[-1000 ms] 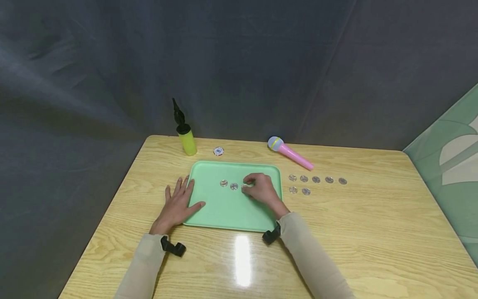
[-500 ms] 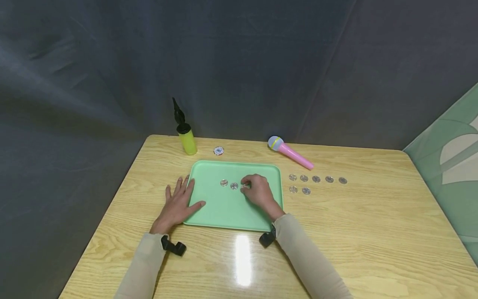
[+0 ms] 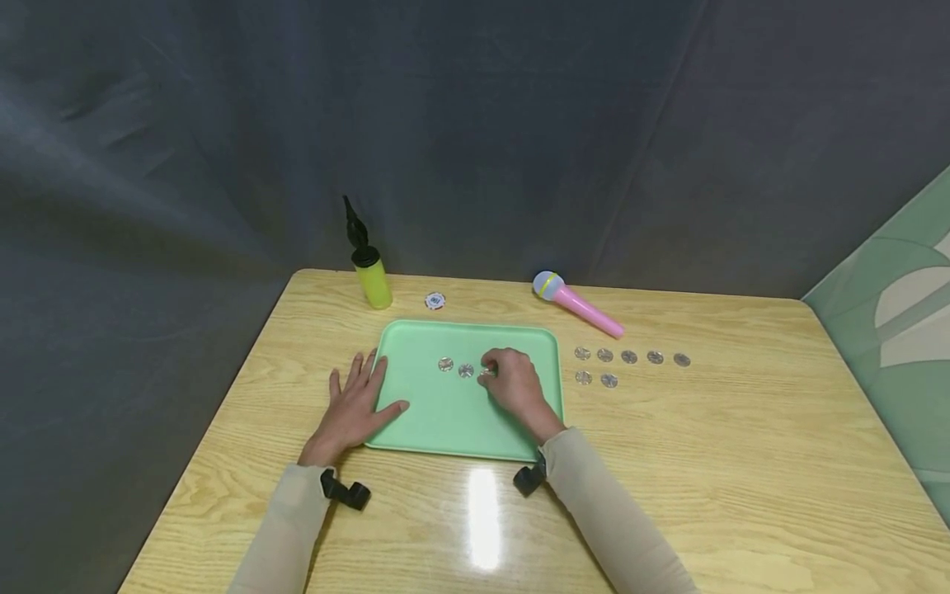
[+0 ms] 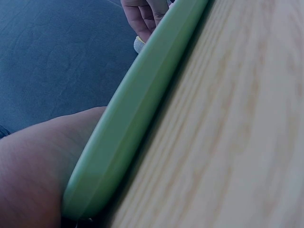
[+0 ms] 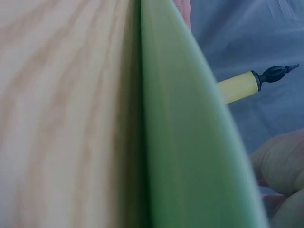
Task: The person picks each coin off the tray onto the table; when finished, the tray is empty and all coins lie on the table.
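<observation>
the pers's right hand [image 3: 514, 385] is over the green tray [image 3: 438, 421], a bit toward 3 o'clock of its mid; its fingers are curled nearly closed, thumb & index pinching the third coin [image 3: 486, 372], partly hidden, at the 3 o'clock end of a short row of silver coins in the tray. next to it, toward 9 o'clock, lies the middle coin [image 3: 465, 371], then the end coin [image 3: 445, 364], both flat & apart. the left hand [image 3: 355, 410] lies across the tray's 9 o'clock rim, fingers straight & spread wide, holding nothing, thumb pointing approx 3 o'clock over the tray. tray sits on the wood worktop [image 3: 742, 454]. on the worktop at the tray's 3 o'clock side are seven more coins: an upper row of five [image 3: 628, 357] & a lower pair [image 3: 609, 380]. around the tray: a yellow pump w/ black top [image 3: 373, 285] upright approx 10-11 o'clock, a white chip [image 3: 435, 301] approx 11, a pink toy mic [image 3: 586, 310] approx 2, lying w/ its head toward 10. dark curtain [image 3: 475, 140] behind, at 12.
</observation>
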The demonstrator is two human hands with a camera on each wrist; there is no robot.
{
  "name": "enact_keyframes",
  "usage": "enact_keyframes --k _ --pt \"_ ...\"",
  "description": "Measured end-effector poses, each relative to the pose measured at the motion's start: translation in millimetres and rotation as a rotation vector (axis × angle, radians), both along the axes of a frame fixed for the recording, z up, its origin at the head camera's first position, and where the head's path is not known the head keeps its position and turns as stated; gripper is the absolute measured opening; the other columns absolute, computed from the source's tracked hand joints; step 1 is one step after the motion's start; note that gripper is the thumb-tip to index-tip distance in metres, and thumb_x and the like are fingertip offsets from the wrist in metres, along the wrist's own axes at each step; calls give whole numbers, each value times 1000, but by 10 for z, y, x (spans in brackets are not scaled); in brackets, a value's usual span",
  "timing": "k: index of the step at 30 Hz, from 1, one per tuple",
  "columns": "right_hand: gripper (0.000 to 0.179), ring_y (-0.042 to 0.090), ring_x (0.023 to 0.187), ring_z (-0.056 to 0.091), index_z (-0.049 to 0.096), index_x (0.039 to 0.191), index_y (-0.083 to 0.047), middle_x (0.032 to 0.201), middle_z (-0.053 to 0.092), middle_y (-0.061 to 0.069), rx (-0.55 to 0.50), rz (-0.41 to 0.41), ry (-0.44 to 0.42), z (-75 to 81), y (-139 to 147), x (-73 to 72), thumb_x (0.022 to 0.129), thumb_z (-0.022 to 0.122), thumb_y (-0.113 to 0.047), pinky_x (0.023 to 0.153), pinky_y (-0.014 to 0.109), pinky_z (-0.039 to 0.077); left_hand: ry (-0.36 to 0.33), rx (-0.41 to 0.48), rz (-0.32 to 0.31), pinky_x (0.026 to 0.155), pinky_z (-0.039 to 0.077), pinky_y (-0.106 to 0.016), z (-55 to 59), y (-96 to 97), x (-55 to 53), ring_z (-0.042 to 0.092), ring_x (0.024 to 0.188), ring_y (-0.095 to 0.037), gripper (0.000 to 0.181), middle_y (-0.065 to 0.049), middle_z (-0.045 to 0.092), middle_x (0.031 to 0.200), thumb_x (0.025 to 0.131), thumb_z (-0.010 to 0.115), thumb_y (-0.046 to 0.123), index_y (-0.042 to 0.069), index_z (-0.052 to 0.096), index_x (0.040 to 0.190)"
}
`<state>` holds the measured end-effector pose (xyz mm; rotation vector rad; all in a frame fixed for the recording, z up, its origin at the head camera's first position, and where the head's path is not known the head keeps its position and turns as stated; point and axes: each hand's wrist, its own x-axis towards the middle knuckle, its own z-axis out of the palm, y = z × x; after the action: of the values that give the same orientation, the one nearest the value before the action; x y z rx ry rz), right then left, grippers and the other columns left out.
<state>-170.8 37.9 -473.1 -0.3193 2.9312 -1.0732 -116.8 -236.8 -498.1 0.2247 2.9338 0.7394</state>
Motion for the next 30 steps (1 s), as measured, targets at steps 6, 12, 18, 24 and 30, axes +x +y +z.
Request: enact_keyframes --k 6,12,18,24,30 --pt "25 24 87 73 77 100 -5 94 77 10 38 -16 19 21 -3 3 76 86 -10 77 41 59 10 0 -4 118 -7 -72 -2 4 -12 0 157 -44 93 -20 9 169 94 59 54 4 17 160" --pt "20 21 80 69 78 93 -6 88 76 9 37 -3 28 24 6 6 75 86 -11 72 40 57 10 -2 -4 118 -6 -72 -23 -3 -17 -1 157 -44 94 -19 9 169 94 59 55 4 16 160" --pt "14 17 76 62 78 87 -7 83 72 7 16 17 49 -3 38 19 76 86 -11 69 36 52 7 5 0 118 -7 -72 -26 -4 0 0 157 -44 94 -20 9 169 94 59 55 4 17 160" --pt "9 16 75 61 77 88 -6 83 72 7 -8 28 33 -8 65 21 80 82 -8 71 34 53 3 10 5 118 -9 -72 -29 -4 1 -2 157 -43 95 -20 8 169 94 59 55 4 16 160" --pt "4 11 67 61 76 88 -4 77 73 5 -68 32 -26 28 120 19 85 77 -6 64 28 52 7 10 4 118 -9 -72 -22 -7 4 -2 157 -43 95 -20 8 169 94 59 55 4 16 160"
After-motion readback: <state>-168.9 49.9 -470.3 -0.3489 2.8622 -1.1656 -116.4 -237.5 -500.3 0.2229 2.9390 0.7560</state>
